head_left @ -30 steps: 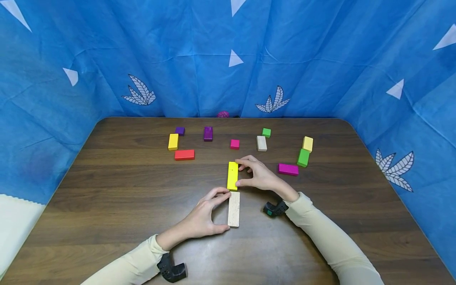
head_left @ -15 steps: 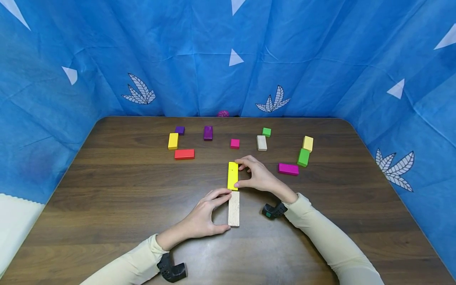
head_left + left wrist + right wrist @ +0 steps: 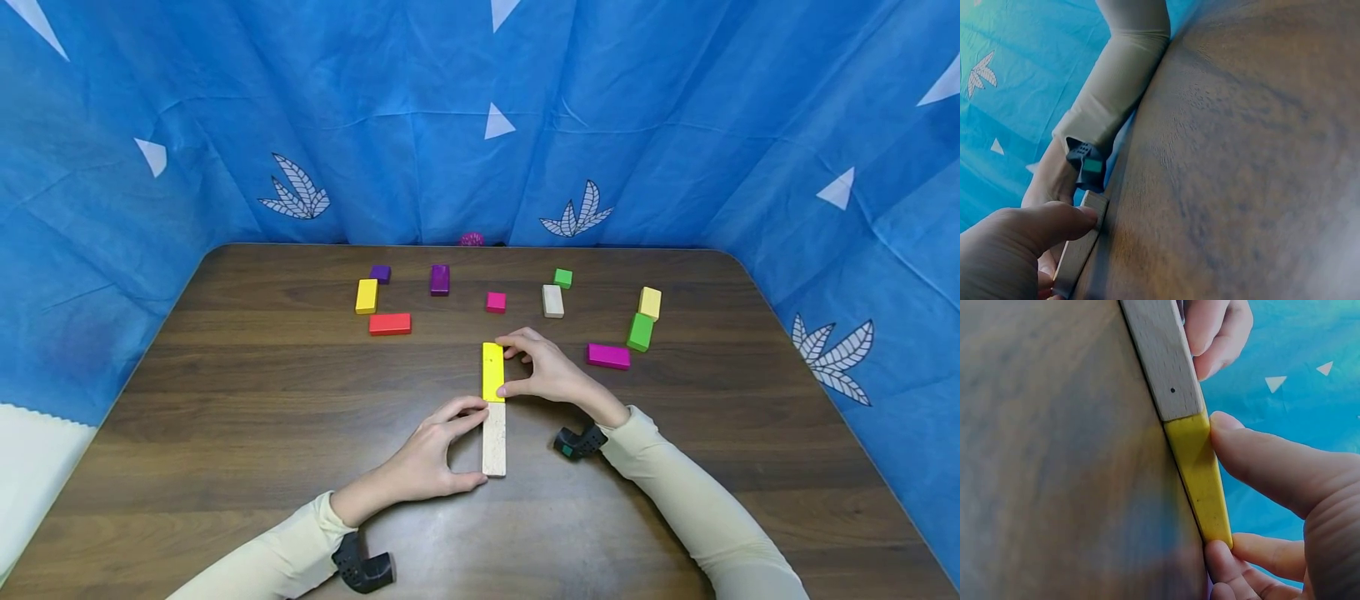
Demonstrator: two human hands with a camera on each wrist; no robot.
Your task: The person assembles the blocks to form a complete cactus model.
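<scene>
While the left hand (image 3: 420, 454) is reaching in from the lower left of the head frame, its thumb is pressing the near end of a pale wooden block (image 3: 494, 443) and its fingertips are meeting the far end, so it is holding the block lengthwise in a wide pinch; the remaining fingers are overlapping and hard to tell apart. Entering from the lower right, the right hand (image 3: 551, 372) is gripping a bright yellow block (image 3: 492, 371) in a similarly wide pinch, thumb near one end and fingers at the other, some of them partly hiding behind the forefinger. The bright yellow block is lying near the frame's centre, its near end touching the pale wooden block. At the top of the right wrist view, the edge is cutting off the pale wooden block and the left hand; at the bottom, a purple sliver (image 3: 1210, 589) is showing, too small to identify. In the left wrist view, the thumb is covering part of the pale wooden block, and the tabletop (image 3: 225, 417) is looking blurred. The cream sleeves (image 3: 693, 500) are running off the head frame's lower edge, while a red block (image 3: 390, 324) is resting left of upper centre and a magenta block (image 3: 608, 357) right of centre
</scene>
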